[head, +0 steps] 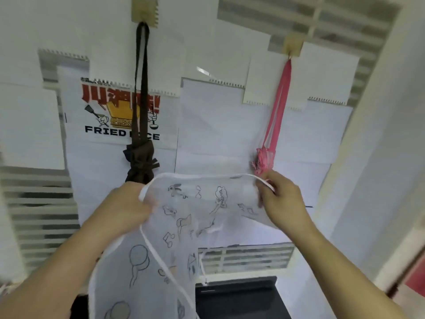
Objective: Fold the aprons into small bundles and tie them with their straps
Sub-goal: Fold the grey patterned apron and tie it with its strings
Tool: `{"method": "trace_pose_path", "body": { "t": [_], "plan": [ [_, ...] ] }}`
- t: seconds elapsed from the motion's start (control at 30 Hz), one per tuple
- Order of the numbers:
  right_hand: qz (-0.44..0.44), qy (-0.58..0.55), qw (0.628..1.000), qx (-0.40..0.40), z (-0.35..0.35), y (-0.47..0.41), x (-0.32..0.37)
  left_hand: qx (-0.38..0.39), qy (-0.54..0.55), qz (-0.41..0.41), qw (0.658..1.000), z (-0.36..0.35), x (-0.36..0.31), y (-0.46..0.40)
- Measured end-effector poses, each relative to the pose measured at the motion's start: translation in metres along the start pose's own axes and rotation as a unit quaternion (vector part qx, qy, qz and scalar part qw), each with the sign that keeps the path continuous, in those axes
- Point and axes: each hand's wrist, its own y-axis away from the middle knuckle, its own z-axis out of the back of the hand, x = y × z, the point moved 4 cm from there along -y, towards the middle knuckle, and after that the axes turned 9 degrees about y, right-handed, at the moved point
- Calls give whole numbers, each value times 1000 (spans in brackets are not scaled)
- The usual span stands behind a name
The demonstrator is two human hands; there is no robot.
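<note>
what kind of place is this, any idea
Probably a kitchen or food-shop back room: a "FRIED RICE" poster on the wall, bundled aprons, brown and pink, hanging from hooks, and a black appliance below.

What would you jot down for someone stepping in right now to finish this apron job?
Left hand: grips the left top edge of the white printed apron.
Right hand: pinches the apron's right top corner at its white trim.
The apron is held up spread out in front of the wall, its lower part hanging down, not yet folded.
Done: the brown apron bundle and the pink apron bundle are tied and hang by their straps from wall hooks.
Left: fold the white apron small, tie it with its straps, probably hang it too.
</note>
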Motion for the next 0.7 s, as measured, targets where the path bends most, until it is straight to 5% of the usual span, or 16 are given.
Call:
{"method": "trace_pose_path", "body": {
  "t": [0.07,0.23,0.33,0.4,0.53,0.63,0.7],
  "plan": [
    [69,62,995,-40,25,-23,25,42,-59,-28,997,7,-12,5],
    [334,182,923,54,23,-35,122,64,-16,-215,974,-12,-99,31],
    [422,178,888,-39,25,-27,153,12,47,-202,978,-16,-128,31],
    [361,140,915,-111,35,-24,135,-14,114,-186,976,-11,-125,24],
    [76,22,983,-164,24,2,47,-56,262,-158,950,8,-114,27],
    [-147,-116,981,57,-31,28,-22,-95,333,-160,924,16,-118,26],
    [-194,-230,921,246,-72,51,-42,-90,374,-155,910,14,-129,25]
  ]
}}
